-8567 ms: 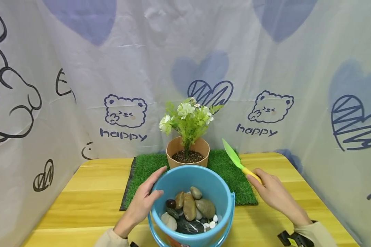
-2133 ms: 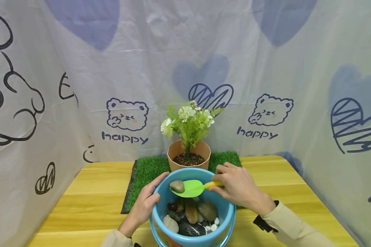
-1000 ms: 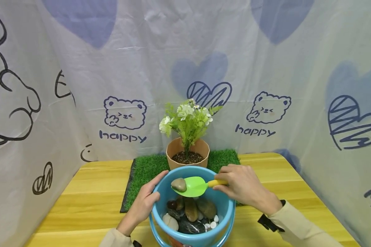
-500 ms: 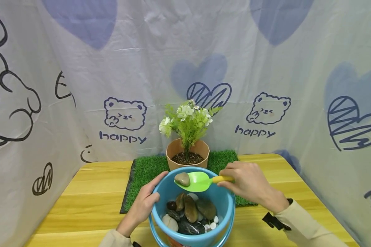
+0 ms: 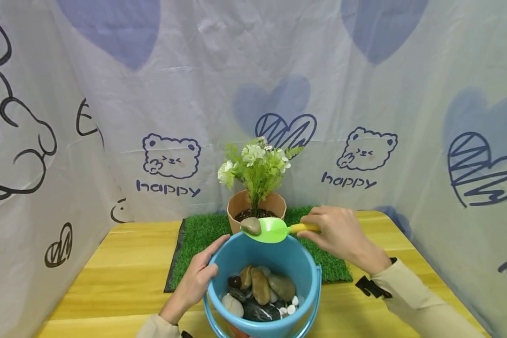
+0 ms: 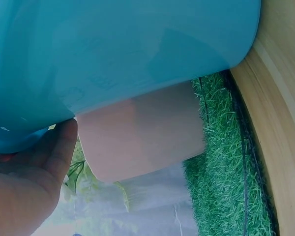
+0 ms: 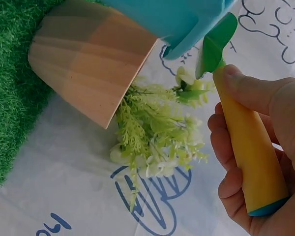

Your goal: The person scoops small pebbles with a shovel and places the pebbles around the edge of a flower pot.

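Observation:
My right hand [image 5: 334, 234] grips the yellow handle [image 7: 250, 152] of a toy trowel with a green blade [image 5: 272, 230]. A smooth grey-brown stone [image 5: 251, 226] lies at the blade's tip. The trowel is level above the far rim of a blue bucket [image 5: 310, 263], overlapping the flowerpot [image 5: 235, 206] behind it. My left hand [image 5: 194, 277] holds the bucket's left side, thumb at the rim and fingers along the outer wall. Brown, black and white stones [image 5: 260, 286] lie in the bucket.
White flowers with green leaves [image 5: 255, 162] stand in the soil of the beige pot. The pot sits on an artificial grass mat [image 5: 203, 230] on a wooden table [image 5: 122, 263]. A printed white curtain [image 5: 219, 94] encloses the back and sides.
Earlier the trowel was off to the right with no stone on it. Since then my right hand has raised the stone-bearing trowel from inside the bucket to its far rim. My left hand stays put.

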Motion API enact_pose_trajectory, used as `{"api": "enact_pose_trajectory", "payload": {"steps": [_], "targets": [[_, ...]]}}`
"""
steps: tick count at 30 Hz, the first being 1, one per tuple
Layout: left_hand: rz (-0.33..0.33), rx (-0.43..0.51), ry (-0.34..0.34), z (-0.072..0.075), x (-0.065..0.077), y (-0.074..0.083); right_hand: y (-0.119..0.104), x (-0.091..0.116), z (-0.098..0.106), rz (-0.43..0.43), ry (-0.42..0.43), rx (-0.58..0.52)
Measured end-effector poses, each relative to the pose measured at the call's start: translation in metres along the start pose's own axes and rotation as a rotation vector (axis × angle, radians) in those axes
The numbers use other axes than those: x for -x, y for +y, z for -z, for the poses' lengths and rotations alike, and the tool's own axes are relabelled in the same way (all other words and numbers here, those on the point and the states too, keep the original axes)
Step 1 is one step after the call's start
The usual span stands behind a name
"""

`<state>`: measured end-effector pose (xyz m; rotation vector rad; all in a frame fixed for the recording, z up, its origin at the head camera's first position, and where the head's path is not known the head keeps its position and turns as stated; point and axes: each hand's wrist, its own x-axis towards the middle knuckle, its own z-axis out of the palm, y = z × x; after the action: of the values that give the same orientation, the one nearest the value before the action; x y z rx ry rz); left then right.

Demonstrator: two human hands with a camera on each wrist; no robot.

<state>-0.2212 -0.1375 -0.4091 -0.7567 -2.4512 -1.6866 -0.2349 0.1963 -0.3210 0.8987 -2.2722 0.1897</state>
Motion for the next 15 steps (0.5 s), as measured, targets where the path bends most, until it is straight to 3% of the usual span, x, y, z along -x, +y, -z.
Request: {"api": "enact_pose_trajectory", "payload": {"steps": [15], "targets": [[0.006, 0.009, -0.005, 0.000, 0.001, -0.001, 0.012, -0.017, -0.017, -0.150, -0.111, 0.031]]}}
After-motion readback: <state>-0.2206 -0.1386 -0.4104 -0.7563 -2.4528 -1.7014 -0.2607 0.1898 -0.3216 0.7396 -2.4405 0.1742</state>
